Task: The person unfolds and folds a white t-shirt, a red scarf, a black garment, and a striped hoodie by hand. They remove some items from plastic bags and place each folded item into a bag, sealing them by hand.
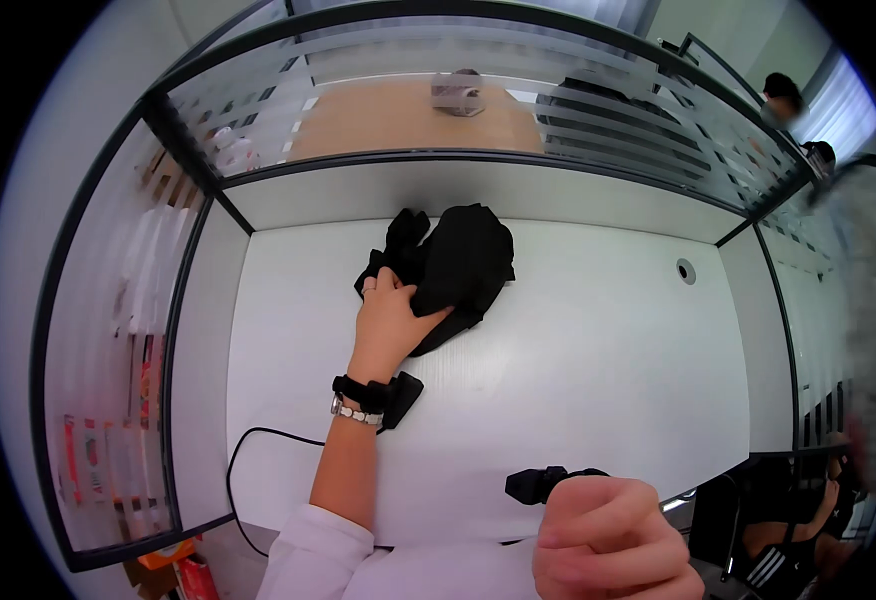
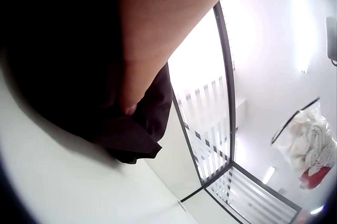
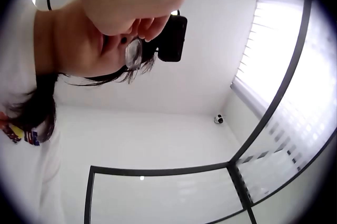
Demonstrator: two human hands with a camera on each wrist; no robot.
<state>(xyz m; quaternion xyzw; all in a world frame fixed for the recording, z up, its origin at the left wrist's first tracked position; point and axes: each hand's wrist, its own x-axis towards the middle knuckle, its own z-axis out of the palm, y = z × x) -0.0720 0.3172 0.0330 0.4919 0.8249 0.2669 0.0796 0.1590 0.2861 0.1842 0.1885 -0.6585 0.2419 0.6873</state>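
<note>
A bundle of black cloth (image 1: pixel 468 255), bunched and folded, lies on the white desk (image 1: pixel 578 340) near its back panel. My left hand (image 1: pixel 393 320) grips its near left side, fingers at the left part and thumb tucked into a fold. In the left wrist view, the thumb (image 2: pixel 138 90) presses against the dark fabric (image 2: pixel 139 134), and the other fingers are hidden. My right hand (image 1: pixel 613 545) is raised close to the head camera, well apart from the cloth. Its fingers are curled with nothing visible in them. The right wrist view shows this hand (image 3: pixel 131 3) in front of the person's face.
Dark-framed panels (image 1: pixel 468 155) enclose the desk at the back and sides. A black cable (image 1: pixel 243 440) runs over the left side from the left wrist camera (image 1: pixel 405 398). A round cable hole (image 1: pixel 686 271) sits at the back right. Another person (image 1: pixel 803 515) is at the right.
</note>
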